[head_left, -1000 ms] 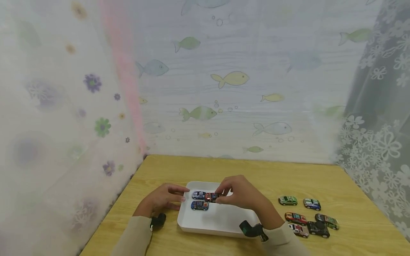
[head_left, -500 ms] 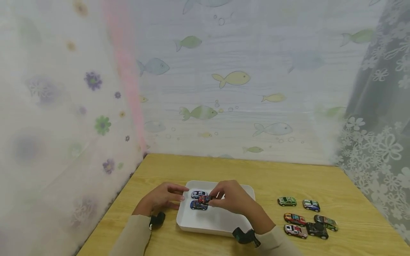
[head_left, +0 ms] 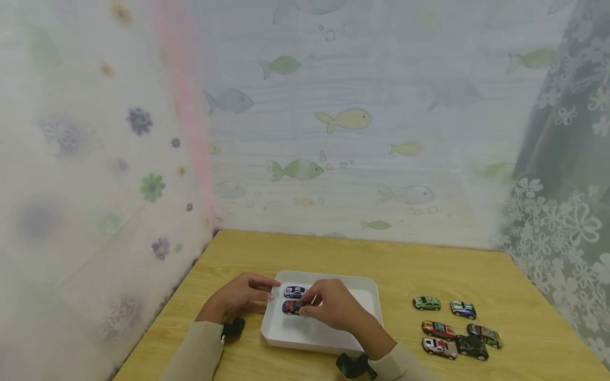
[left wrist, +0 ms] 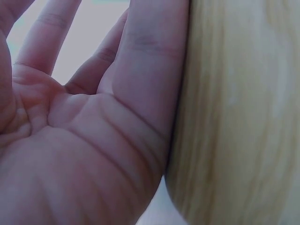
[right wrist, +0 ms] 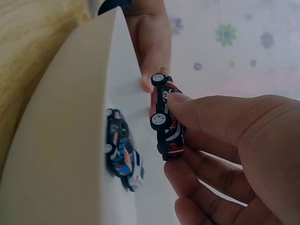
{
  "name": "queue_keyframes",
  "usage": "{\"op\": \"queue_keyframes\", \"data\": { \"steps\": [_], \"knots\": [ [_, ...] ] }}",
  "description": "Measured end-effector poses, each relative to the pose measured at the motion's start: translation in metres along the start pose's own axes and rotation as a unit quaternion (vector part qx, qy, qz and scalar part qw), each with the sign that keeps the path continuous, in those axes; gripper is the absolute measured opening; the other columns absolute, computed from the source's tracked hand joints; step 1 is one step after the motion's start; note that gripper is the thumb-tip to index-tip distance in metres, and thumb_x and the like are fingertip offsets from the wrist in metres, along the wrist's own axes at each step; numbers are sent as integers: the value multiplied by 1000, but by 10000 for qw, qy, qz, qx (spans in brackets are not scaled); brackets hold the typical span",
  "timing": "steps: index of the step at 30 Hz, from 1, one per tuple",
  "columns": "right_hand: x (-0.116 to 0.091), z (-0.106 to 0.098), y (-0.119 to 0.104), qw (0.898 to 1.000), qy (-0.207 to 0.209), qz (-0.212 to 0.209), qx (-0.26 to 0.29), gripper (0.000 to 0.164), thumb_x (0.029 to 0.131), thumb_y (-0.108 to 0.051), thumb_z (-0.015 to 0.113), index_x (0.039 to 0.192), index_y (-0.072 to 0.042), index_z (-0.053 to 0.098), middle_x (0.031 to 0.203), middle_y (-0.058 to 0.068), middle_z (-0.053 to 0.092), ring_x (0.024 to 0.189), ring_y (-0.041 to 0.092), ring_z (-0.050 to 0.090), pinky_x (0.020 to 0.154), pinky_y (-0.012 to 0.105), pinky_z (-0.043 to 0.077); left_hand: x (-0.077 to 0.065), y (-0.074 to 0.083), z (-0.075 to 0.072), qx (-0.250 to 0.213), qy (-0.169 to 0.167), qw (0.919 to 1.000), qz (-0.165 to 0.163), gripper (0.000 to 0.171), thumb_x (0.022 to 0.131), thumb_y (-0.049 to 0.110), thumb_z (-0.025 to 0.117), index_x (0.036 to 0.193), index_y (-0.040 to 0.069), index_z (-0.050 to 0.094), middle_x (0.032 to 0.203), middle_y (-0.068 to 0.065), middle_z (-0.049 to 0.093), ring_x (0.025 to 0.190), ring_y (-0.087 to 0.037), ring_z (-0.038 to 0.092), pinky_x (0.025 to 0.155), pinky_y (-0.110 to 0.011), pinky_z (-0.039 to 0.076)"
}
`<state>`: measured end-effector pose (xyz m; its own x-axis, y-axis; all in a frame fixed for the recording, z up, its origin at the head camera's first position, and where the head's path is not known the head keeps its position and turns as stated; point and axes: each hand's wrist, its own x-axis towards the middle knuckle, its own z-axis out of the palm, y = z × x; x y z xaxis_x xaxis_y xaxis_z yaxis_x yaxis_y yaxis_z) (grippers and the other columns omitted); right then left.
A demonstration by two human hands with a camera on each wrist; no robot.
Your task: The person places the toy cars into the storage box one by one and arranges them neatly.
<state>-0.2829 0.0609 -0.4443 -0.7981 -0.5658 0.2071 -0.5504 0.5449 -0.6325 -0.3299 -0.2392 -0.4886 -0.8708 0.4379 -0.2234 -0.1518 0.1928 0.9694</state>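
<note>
My right hand (head_left: 334, 305) pinches a black and red toy car (right wrist: 167, 123) between thumb and fingers, above the left part of a white tray (head_left: 290, 334). In the right wrist view the car is held apart from the tray floor. Two more toy cars lie in the tray: a dark blue and orange one (right wrist: 119, 143) and a white and blue one (head_left: 294, 291) behind it. From the head view, the held car overlaps the dark blue one. My left hand (head_left: 238, 295) rests at the tray's left side, fingers loosely extended with fingertips at the rim, gripping nothing.
Right of the tray, several toy cars stand on the wooden table (head_left: 405, 264), among them a green one (head_left: 426, 302), a red and orange one (head_left: 438, 330) and a black one (head_left: 471, 347). A fish-patterned curtain (head_left: 352, 159) hangs behind the table.
My right hand has carried the black and red car left and toward me, from beside the white and blue car to over the dark blue one. The left hand has stayed in place.
</note>
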Motion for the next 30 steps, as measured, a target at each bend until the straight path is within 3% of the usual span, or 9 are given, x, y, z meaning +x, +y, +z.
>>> {"op": "queue_keyframes", "data": {
  "steps": [16, 30],
  "knots": [
    [1, 25, -5, 9994, 80, 324, -47, 14, 83, -23, 88, 92, -14, 83, 79, -12, 69, 64, -1, 55, 54, 19, 48, -3, -4, -1, 99, 37, 9999, -10, 51, 89, 20, 84, 136, 9, 69, 137, -14, 66, 116, -25, 68, 88, -46, 63],
    [-1, 30, -7, 9989, -37, 443, -149, 12, 83, -21, 86, 94, -15, 83, 77, -13, 66, 66, -1, 53, 56, 19, 46, -1, -2, -2, 131, -14, 9999, -4, 52, 89, 20, 83, 137, 10, 68, 141, -15, 63, 119, -25, 66, 88, -45, 63]
  ]
}}
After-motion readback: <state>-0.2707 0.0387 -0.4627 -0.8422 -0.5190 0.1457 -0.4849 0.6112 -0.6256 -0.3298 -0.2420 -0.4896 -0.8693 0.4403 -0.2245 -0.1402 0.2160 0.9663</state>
